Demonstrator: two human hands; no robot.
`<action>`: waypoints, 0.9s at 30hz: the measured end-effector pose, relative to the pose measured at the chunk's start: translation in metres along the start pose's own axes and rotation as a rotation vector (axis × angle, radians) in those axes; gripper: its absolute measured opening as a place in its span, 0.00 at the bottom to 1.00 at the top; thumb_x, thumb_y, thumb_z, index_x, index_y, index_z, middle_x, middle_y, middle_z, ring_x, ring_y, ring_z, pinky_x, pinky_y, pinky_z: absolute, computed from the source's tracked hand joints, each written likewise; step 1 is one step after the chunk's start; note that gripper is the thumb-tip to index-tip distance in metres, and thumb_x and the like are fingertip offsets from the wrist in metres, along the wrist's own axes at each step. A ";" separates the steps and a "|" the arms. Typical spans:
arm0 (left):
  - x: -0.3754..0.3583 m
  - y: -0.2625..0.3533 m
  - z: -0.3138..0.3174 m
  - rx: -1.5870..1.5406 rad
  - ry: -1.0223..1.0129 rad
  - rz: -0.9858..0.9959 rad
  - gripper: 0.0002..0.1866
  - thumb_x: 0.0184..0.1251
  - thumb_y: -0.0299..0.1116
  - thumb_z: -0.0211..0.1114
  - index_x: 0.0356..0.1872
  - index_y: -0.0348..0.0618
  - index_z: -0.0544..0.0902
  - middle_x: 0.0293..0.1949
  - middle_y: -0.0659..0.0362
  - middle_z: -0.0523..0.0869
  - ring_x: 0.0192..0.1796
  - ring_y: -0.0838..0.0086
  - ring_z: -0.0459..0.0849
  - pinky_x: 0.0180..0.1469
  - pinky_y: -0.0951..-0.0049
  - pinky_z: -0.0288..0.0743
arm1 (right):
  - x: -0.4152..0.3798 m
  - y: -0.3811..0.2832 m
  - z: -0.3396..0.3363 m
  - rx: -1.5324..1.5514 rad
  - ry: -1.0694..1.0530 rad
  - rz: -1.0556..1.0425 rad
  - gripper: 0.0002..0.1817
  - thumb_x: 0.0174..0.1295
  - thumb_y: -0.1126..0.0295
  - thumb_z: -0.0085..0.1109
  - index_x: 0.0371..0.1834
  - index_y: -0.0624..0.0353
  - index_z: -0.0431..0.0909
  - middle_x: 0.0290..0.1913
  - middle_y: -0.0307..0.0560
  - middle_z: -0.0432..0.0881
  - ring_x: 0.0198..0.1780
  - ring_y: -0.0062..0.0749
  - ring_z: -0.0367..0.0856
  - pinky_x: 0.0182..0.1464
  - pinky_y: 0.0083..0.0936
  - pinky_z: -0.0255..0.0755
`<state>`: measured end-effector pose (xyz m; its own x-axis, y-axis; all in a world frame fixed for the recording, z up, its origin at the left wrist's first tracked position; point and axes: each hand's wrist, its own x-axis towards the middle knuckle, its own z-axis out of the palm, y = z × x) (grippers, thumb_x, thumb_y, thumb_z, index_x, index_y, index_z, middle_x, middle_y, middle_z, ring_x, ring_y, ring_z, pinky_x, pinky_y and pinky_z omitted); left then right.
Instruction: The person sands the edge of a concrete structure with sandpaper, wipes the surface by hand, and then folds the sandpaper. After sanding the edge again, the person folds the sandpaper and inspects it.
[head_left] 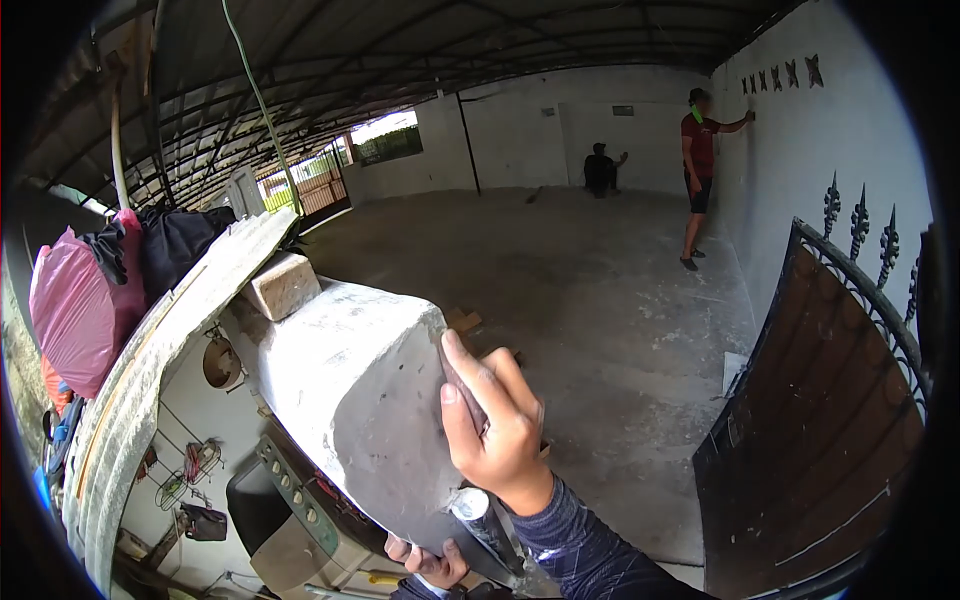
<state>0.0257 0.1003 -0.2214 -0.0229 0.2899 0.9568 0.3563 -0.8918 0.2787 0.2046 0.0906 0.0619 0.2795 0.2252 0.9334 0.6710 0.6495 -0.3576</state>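
Two hands | right hand gripping thin block against pillar | left hand below, grip unclear

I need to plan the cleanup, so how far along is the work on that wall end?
Looks done: the wall end appears coated, its grey face mostly smooth. In hand: the right hand presses a thin piece against its edge; the left hand is low down, its grip unclear. Probably left: small dark pits and specks on the face. I can't tell how much remains overall.
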 end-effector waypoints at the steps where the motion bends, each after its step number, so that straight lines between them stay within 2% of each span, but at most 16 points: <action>1: 0.001 0.001 0.001 0.001 0.001 0.000 0.37 0.52 0.22 0.58 0.66 0.48 0.55 0.66 0.41 0.57 0.67 0.51 0.57 0.70 0.43 0.51 | 0.004 0.002 0.001 0.019 0.018 -0.036 0.22 0.60 0.78 0.59 0.59 0.67 0.80 0.31 0.48 0.74 0.27 0.34 0.75 0.30 0.27 0.71; 4: 0.030 0.022 0.000 -0.002 -0.014 0.016 0.38 0.51 0.22 0.58 0.65 0.48 0.54 0.65 0.41 0.57 0.66 0.51 0.58 0.69 0.43 0.52 | -0.005 0.004 -0.001 0.030 -0.010 -0.026 0.22 0.60 0.78 0.59 0.59 0.68 0.80 0.32 0.49 0.75 0.27 0.34 0.76 0.30 0.26 0.71; 6: 0.054 0.039 -0.005 0.291 -0.080 0.240 0.19 0.63 0.28 0.69 0.52 0.35 0.74 0.52 0.47 0.75 0.57 0.51 0.73 0.61 0.58 0.68 | -0.021 0.010 -0.001 0.015 -0.014 -0.028 0.23 0.58 0.76 0.61 0.60 0.65 0.80 0.34 0.48 0.77 0.28 0.35 0.78 0.31 0.27 0.75; 7: 0.045 0.031 -0.003 0.292 -0.077 0.236 0.19 0.63 0.28 0.69 0.52 0.35 0.74 0.52 0.47 0.75 0.57 0.51 0.73 0.61 0.58 0.68 | -0.028 0.011 0.000 0.017 0.000 -0.029 0.23 0.57 0.77 0.61 0.59 0.65 0.80 0.34 0.48 0.77 0.28 0.35 0.78 0.31 0.27 0.75; 9: 0.021 0.014 0.000 0.024 -0.034 0.051 0.38 0.52 0.22 0.58 0.66 0.48 0.53 0.65 0.41 0.57 0.65 0.51 0.59 0.67 0.44 0.53 | -0.029 0.011 0.000 -0.007 0.011 -0.030 0.23 0.57 0.78 0.60 0.58 0.66 0.81 0.33 0.47 0.76 0.27 0.34 0.77 0.29 0.26 0.74; 10: 0.015 0.013 -0.002 0.031 -0.040 0.044 0.38 0.52 0.22 0.58 0.66 0.48 0.53 0.65 0.41 0.57 0.65 0.51 0.59 0.67 0.44 0.53 | -0.025 0.007 -0.001 -0.003 0.005 -0.021 0.23 0.57 0.78 0.60 0.58 0.66 0.81 0.33 0.47 0.76 0.27 0.34 0.77 0.29 0.26 0.74; 12: 0.019 0.020 0.001 0.067 -0.029 -0.005 0.35 0.50 0.23 0.62 0.60 0.55 0.57 0.55 0.49 0.60 0.58 0.51 0.63 0.59 0.47 0.60 | -0.012 0.002 -0.004 -0.129 -0.018 -0.014 0.22 0.57 0.79 0.60 0.58 0.66 0.81 0.33 0.46 0.76 0.27 0.32 0.76 0.28 0.25 0.73; 18: 0.026 0.026 0.002 0.036 -0.011 -0.039 0.34 0.50 0.23 0.62 0.59 0.58 0.58 0.53 0.51 0.59 0.56 0.53 0.64 0.56 0.49 0.61 | -0.020 0.006 0.000 -0.072 0.009 -0.065 0.22 0.58 0.78 0.61 0.59 0.67 0.80 0.34 0.46 0.76 0.26 0.33 0.77 0.28 0.26 0.73; 20: 0.030 0.024 0.008 0.022 0.028 -0.023 0.34 0.51 0.23 0.62 0.59 0.58 0.57 0.53 0.50 0.59 0.56 0.54 0.64 0.56 0.49 0.61 | -0.031 0.001 0.001 -0.041 -0.017 -0.002 0.22 0.58 0.78 0.61 0.58 0.67 0.80 0.34 0.47 0.76 0.27 0.34 0.78 0.29 0.26 0.74; 27: 0.015 0.019 0.001 0.132 -0.038 -0.048 0.34 0.51 0.23 0.62 0.59 0.58 0.57 0.53 0.51 0.59 0.57 0.53 0.64 0.57 0.48 0.62 | -0.009 0.007 0.003 -0.043 0.020 -0.050 0.23 0.55 0.82 0.62 0.57 0.67 0.81 0.32 0.47 0.75 0.27 0.33 0.78 0.28 0.26 0.73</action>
<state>0.0330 0.0879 -0.2015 -0.0085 0.3467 0.9379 0.4757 -0.8236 0.3088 0.2052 0.0951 0.0507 0.2584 0.1785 0.9494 0.7131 0.6277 -0.3122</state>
